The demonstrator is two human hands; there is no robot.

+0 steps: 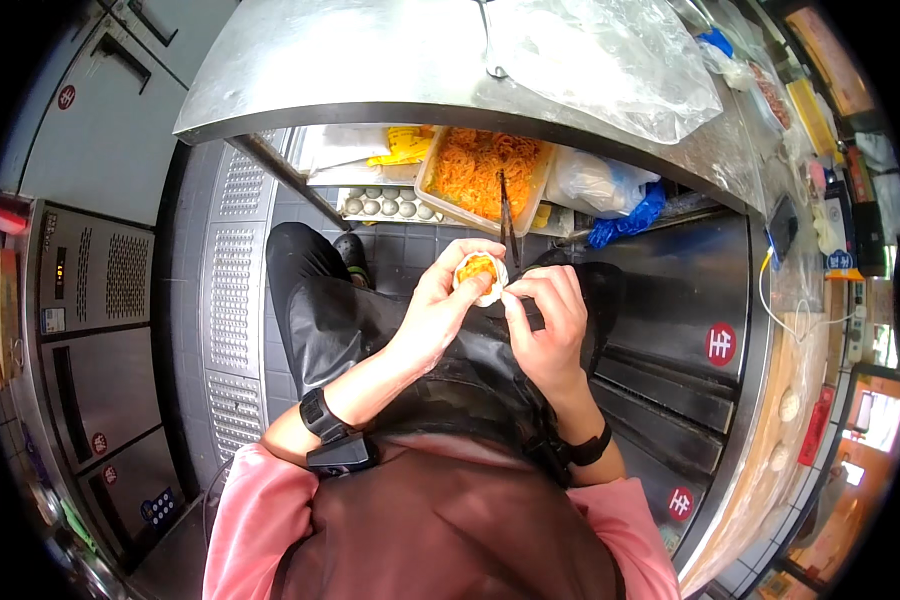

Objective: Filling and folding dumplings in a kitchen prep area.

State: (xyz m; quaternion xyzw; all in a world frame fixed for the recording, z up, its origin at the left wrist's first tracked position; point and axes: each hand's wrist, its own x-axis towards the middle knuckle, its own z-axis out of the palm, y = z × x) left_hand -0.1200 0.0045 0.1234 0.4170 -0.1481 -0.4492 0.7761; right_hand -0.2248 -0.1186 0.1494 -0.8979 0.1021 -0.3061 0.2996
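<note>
My left hand point(433, 304) cups a small round dough wrapper point(489, 298), its thumb pressing on the shredded orange filling point(477, 265) inside. At the wrapper's right edge, the thumb and fingertips of my right hand point(551, 319) pinch the dough. The wrapper is gathered at the rim and its top is unclosed, so the filling shows. Just beyond my hands, a translucent plastic tub point(461, 214) holds a heap of shredded orange filling point(476, 169). A dark, slim utensil point(505, 210), like tongs or chopsticks, leans in the tub with its handle end towards me.
A steel worktable point(330, 67) overhangs the tub and bears clear plastic sheeting point(607, 67). Below are a tray of eggs point(390, 205), a white plastic bag point(592, 180) and a blue bag point(634, 217). Steel cabinets point(94, 142) stand left; dough rounds point(789, 405) lie right.
</note>
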